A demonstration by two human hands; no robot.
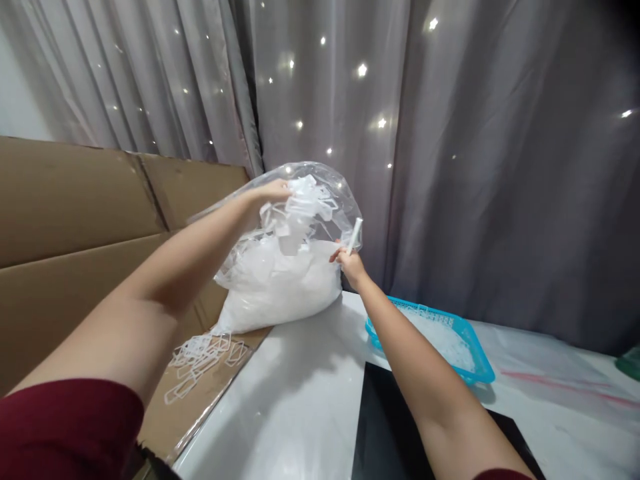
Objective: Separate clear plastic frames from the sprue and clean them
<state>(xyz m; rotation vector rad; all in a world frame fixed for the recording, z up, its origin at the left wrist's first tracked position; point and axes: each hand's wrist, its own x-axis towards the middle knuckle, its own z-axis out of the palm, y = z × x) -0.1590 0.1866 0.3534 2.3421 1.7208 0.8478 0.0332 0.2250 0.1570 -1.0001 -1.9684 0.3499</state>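
A big clear plastic bag full of white plastic pieces stands on the table against the curtain. Inside its raised mouth, my left hand is closed on a bunch of thin white plastic frames, lifted above the rest. At the right side of the bag's opening, my right hand grips a white pen-like stick that points upward; its fingers are close to the bag's edge, and whether they pinch the film I cannot tell. More loose white frames lie in a heap on cardboard, left of the bag.
A blue plastic basket with white pieces sits on the white table, partly behind my right forearm. Under that arm lies a black flat sheet. Cardboard stands at the left. A clear bag with a red strip lies right.
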